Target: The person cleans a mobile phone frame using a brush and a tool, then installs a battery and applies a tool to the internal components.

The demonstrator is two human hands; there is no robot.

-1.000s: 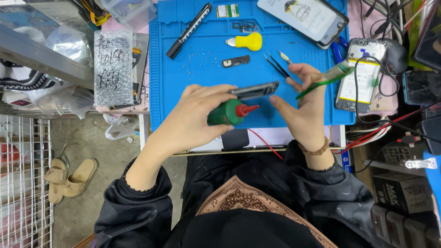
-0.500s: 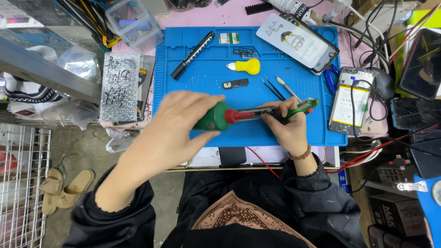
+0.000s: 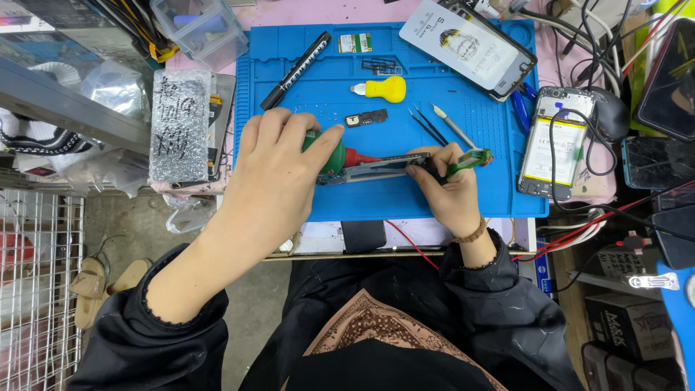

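My left hand [image 3: 271, 177] has lowered, fingers clamped on the screwdriver [image 3: 334, 154], while my right hand [image 3: 449, 190] pins the phone frame [image 3: 376, 169] onto the mat [image 3: 463, 87].

Green screwdriver [image 3: 329, 152]: round green handle w/ red collar, lying roughly horizontal over the blue mat, handle end to the left, shaft pointing right; handle mostly covered by left-hand fingers, tip hidden. Phone frame [image 3: 376, 170]: long, thin, dark grey/metallic piece, near-horizontal w/ slight tilt, edge-on to the camera, touching the screwdriver shaft along its top; right end pinched by right hand, left end under the green handle. Green strip [image 3: 470, 159]: small, flat, sticks out up-right from the right-hand fingers; detail too small to tell.
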